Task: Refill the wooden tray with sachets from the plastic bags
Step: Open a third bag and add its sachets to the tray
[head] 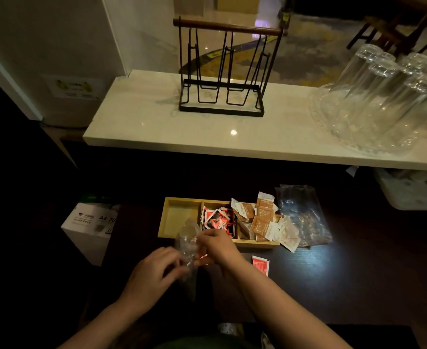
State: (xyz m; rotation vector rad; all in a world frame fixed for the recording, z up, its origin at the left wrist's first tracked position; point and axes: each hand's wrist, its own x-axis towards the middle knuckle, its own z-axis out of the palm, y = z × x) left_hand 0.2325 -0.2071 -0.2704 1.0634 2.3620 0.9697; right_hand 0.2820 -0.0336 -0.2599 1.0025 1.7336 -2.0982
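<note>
Already the tray (179,201) at the centre of the frame looks about two-thirds refilled, judging by how it lies on the dark desk (346,278). Its middle compartment is packed with red sachets (217,219), and its right compartment is heaped with brown sachets (256,220), some spilling over the right rim toward a few pale sachets (289,235) lying just beside the tray on the desk. Only the left compartment shows bare wood. A flattened bag (304,217) lies to the right of the tray and looks spent, though I cannot tell whether anything remains inside. Just below the tray, both hands work on a crumpled clear bag (187,244) that rises over the tray's lower left corner: the left hand (154,270) has its grip curled round the bag's lower part, and the right hand (218,244) pinches its upper part, with a glint of red showing at the fingers. What the bag holds is too blurred to tell. One loose red sachet (260,265) sits on the desk lower right of the tray, apart from the hands. What seems left is to empty this bag, fill the left compartment, and gather the strays.
</note>
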